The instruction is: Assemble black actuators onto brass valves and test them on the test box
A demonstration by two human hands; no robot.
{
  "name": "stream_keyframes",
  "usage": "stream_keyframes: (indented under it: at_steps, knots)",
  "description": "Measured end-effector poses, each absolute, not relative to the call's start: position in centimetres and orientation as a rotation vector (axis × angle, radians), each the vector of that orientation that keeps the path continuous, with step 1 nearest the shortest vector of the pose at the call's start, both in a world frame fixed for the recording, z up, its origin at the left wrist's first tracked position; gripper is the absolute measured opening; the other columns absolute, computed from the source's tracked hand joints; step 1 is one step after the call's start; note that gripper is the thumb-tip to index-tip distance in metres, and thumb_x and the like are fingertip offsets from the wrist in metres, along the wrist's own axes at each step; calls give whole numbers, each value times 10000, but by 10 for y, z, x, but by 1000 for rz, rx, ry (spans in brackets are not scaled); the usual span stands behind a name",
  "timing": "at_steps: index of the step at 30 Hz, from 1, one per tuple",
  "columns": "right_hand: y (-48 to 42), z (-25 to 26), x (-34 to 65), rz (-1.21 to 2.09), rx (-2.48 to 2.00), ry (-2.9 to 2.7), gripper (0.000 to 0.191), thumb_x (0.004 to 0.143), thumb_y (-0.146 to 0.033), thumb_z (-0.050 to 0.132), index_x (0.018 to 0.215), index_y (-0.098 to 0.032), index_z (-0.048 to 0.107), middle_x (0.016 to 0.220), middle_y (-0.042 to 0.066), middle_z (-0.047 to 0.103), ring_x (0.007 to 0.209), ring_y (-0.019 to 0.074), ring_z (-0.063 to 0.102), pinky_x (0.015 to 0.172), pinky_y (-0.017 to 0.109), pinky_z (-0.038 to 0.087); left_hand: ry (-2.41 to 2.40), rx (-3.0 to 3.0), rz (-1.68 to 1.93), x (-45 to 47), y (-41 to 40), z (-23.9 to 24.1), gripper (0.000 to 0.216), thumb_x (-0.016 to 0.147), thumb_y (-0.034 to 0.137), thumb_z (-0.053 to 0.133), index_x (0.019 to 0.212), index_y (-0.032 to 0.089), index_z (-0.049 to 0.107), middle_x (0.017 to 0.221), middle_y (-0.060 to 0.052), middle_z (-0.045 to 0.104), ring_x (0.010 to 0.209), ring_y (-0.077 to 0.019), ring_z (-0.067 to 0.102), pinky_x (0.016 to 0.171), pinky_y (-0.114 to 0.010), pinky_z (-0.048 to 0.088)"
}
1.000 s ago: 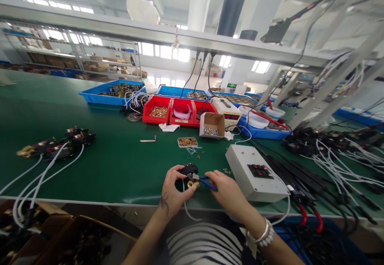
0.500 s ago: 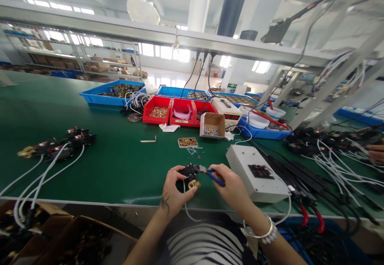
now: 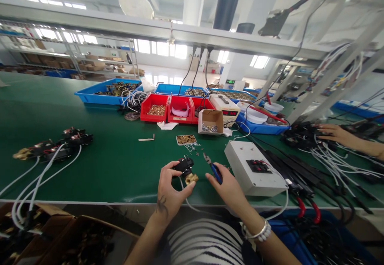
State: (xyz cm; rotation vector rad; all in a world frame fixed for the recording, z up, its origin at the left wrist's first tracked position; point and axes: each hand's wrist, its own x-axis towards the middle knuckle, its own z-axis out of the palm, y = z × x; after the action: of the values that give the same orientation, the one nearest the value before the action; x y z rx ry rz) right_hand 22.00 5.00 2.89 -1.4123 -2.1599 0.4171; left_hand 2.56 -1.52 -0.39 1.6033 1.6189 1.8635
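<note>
My left hand (image 3: 171, 185) grips a solenoid valve (image 3: 186, 168) with a black body, a brass fitting at its lower end and a white cable that hangs toward the table edge. Fingers are at the black part and the thumb is on the brass. In my right hand (image 3: 228, 183) are blue-handled pliers (image 3: 214, 169), their metal jaws pointing up and left, apart from the valve. Beyond the hands lies a small tray of brass parts (image 3: 186, 139), with thin white pieces and tiny screws scattered beside it.
A grey box with switches (image 3: 255, 169) stands right of my hands. Red bins (image 3: 153, 109), a cardboard box of screws (image 3: 210, 122) and a power supply (image 3: 225, 109) line the back. More valves with cables (image 3: 64, 145) lie left. Another person's hand (image 3: 334, 133) touches black parts at right.
The pliers have come away from the valve, and my right hand now holds them more upright. The valve shows more fully in my left hand. The other person's hand has reached further in.
</note>
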Motion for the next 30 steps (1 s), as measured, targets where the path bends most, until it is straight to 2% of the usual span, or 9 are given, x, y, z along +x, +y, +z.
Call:
stream_keyframes:
  at_steps: [3,5,7,10,12,14,17,19,30]
  knots:
    - [45,14,212,375,-1416,-2218,513,790,-429,711,1192,-115,657,1224,220,646,1168,397,582,1016,570,448,1661,1819,1917,23,-31,22,306,769,298,756,953,211,528,1213,-123,592,1146,-273,578,935,-478,522]
    - [42,12,206,470,-1353,-2177,544,777,-494,708,1184,-135,675,1321,222,597,1283,419,493,1098,595,360,1657,1960,1919,22,-40,39,306,789,293,747,980,201,525,1211,-129,591,1138,-265,580,919,-456,537]
    - [38,19,203,752,-1288,-2017,652,819,-627,613,1269,-156,625,1319,211,603,1275,394,514,1101,595,359,1627,2061,1906,22,-47,51,321,786,274,755,999,190,531,1218,-135,587,1144,-258,575,933,-442,539]
    - [27,44,202,1424,-1129,-1647,817,842,-747,521,1439,-193,451,1198,173,672,1151,330,623,1048,557,431,1565,2167,1900,25,-53,61,374,767,247,776,1040,170,533,1221,-148,586,1168,-252,561,973,-421,527]
    - [16,62,199,1750,-956,-1433,801,845,-718,575,1457,-222,428,1177,142,683,1126,298,638,1027,508,460,1515,2221,1899,28,-55,65,421,762,231,781,1083,155,519,1218,-158,594,1180,-249,557,992,-407,520]
    - [5,77,195,1910,-795,-1309,671,853,-635,646,1387,-248,526,1225,116,662,1152,280,618,1007,456,481,1455,2279,1897,30,-55,68,457,757,215,782,1115,143,507,1208,-162,606,1184,-244,558,1007,-397,514]
    - [-8,92,190,2006,-685,-1218,460,881,-505,688,1277,-277,633,1270,80,638,1131,252,620,944,394,523,1399,2357,1889,33,-56,72,460,755,204,779,1121,136,507,1187,-159,622,1182,-236,561,1014,-380,514]
    - [-12,97,189,2000,-674,-1190,405,886,-435,707,1259,-290,648,1255,65,647,1099,231,631,927,367,529,1393,2382,1867,34,-58,75,439,759,217,777,1103,139,516,1178,-158,630,1182,-234,565,1008,-373,522]
    - [-18,96,192,2022,-542,-1143,386,861,-290,743,1236,-244,666,1217,70,666,1117,218,616,1021,372,468,1360,2428,1806,34,-62,85,307,750,200,768,976,187,560,1175,-146,648,1143,-248,600,935,-416,567]
